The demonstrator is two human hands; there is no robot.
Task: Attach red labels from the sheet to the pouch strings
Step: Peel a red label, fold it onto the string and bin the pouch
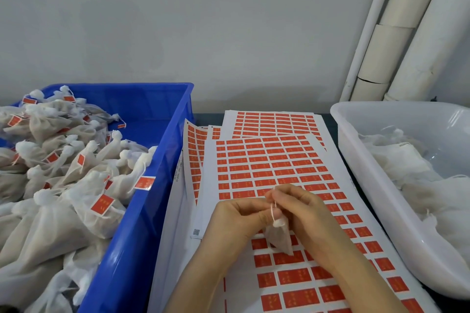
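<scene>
Red labels (292,276) in rows cover the paper sheets (210,180) spread over a dark table (207,116) beneath both hands. The left hand (236,218) and right hand (305,213) pinch the string (272,209) of a small pouch (279,240) hanging between them. Left of the hands sits a blue crate (152,160) of tagged pouches; right of them, a white tub (356,152). Beyond the hands are a grey wall (203,20) and pale pipes (407,33).

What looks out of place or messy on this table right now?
Nothing is damaged or spilled. One red label hangs over the blue crate rim, and the label sheets lie fanned and skewed, not squared up.
</scene>
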